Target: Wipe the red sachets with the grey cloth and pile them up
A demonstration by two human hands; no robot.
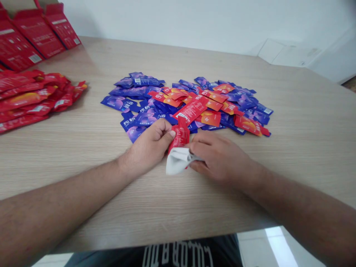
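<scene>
Head view, nearest first: a dark shirt [178, 254] with white lettering shows below the near edge of the wood-grain counter [111, 207], and two bare forearms reach forward over it. The left hand [148, 146] pinches the upper left edge of a small red carton [180, 138] between thumb and fingers. The right hand [219, 155] grips the carton's lower right side, its fingers curled at the open end (the inside shows white, the outside red with small print). Both hands are thus closed on the one carton, which sits between them, low over the middle of the counter. Whether it rests on the wood I cannot tell.

Just beyond the carton, almost touching it, spreads a loose heap of blue and red sachets [211, 107], overlapping one another, with a longer red packet [191, 109] lying on top. Well apart to the left lies a pile of red sachets [27, 98]. Behind that pile, at the far left corner, flat red cartons [36, 33] lean in a row. A white wall [194, 18] closes the back.
</scene>
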